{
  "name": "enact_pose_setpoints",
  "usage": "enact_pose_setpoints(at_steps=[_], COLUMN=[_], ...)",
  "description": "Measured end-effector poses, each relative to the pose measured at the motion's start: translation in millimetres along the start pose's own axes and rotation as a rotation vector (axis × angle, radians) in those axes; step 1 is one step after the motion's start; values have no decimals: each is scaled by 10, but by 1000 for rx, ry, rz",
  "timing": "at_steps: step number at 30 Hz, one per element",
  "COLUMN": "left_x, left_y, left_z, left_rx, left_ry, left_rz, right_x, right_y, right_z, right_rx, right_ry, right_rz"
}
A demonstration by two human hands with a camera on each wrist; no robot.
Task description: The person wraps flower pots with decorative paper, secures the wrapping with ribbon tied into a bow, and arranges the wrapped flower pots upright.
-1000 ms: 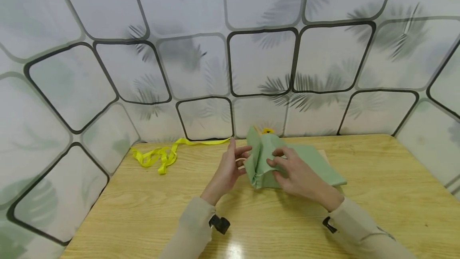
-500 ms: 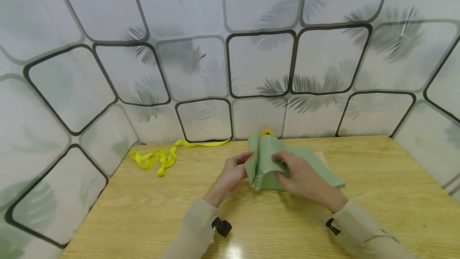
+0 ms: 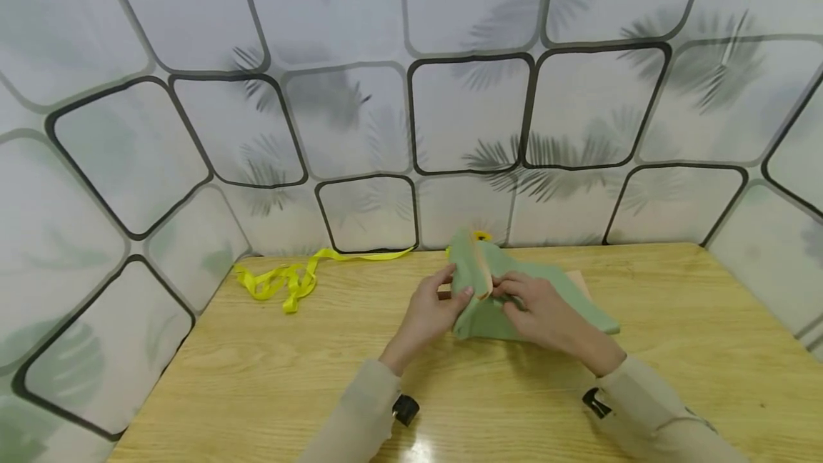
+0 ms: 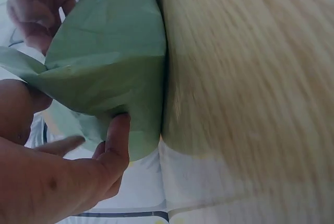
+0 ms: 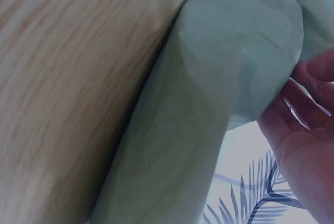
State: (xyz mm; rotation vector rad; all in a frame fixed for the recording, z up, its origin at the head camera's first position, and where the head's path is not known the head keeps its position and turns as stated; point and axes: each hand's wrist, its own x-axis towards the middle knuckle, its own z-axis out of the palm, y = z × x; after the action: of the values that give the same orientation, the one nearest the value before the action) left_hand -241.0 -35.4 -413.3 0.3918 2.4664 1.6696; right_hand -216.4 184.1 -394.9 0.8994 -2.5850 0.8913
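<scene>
A sheet of green wrapping paper (image 3: pixel 566 284) with a peach inner side (image 3: pixel 482 270) is bundled on the wooden table, its left end raised and folded over. My left hand (image 3: pixel 431 309) holds that raised end, thumb on the folded flap and fingers under it; in the left wrist view the fingers reach into the paper's opening. Something small and brown (image 3: pixel 444 294) shows between thumb and fingers. My right hand (image 3: pixel 543 313) pinches the paper beside the fold, its fingers curled; in the right wrist view the fingertips are at the paper's rounded edge. What lies inside the paper is hidden.
A yellow ribbon (image 3: pixel 292 281) lies loosely looped at the table's back left, trailing along the back edge. A yellow flower-like thing (image 3: pixel 481 236) shows behind the paper. A patterned curtain (image 3: pixel 360 127) stands along the table's back edge. A peach corner (image 3: pixel 580 281) sticks out at the right.
My left hand has moved from beside the paper onto its left end. The flap has been turned over to the right, so its peach inner edge now shows. The right hand stays near the same place.
</scene>
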Motion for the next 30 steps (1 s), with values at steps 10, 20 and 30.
enact_pose_setpoints(at_steps=[10, 20, 30], left_x=[9, 31, 41], left_y=[-37, 19, 14], left_z=[-8, -33, -48], left_rx=[228, 329, 411], left_ry=[-32, -41, -76], left_rz=[143, 163, 176], right_x=[13, 40, 155], right_y=[19, 23, -11], right_z=[-62, -64, -55], right_rx=[51, 70, 77], right_ry=[-14, 33, 77], right_rz=[114, 137, 258])
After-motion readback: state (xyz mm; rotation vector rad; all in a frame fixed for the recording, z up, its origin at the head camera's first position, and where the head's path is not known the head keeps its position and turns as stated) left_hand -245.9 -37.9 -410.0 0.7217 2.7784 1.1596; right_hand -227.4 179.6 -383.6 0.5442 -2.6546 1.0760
